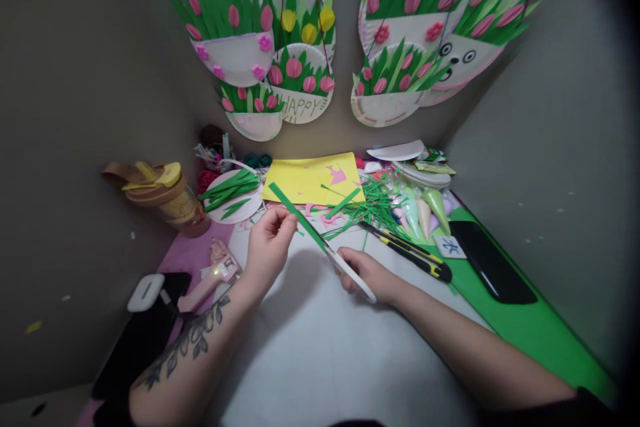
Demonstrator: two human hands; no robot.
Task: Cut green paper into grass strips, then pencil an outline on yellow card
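Note:
Pinched in my left hand [273,237] is a narrow green paper strip [281,196], which slants down to the right. My right hand [367,275] grips white-handled scissors [356,278], whose blades lie along the strip's lower end. Whether the blades are apart is too fine to tell. Behind my left hand, a white paper plate [250,212] carries several cut green paper leaves [233,188]. A loose pile of thin green paper scraps [383,203] lies beyond my right hand. Near that hand rests a black and yellow utility knife [415,255].
A yellow paper sheet [305,177] lies at the back. On the left are a pink glue gun [213,280], a white earbud case [146,292] and a cup [165,197]. A black phone [493,260] lies right. Paper-plate flower baskets [235,60] hang on the wall.

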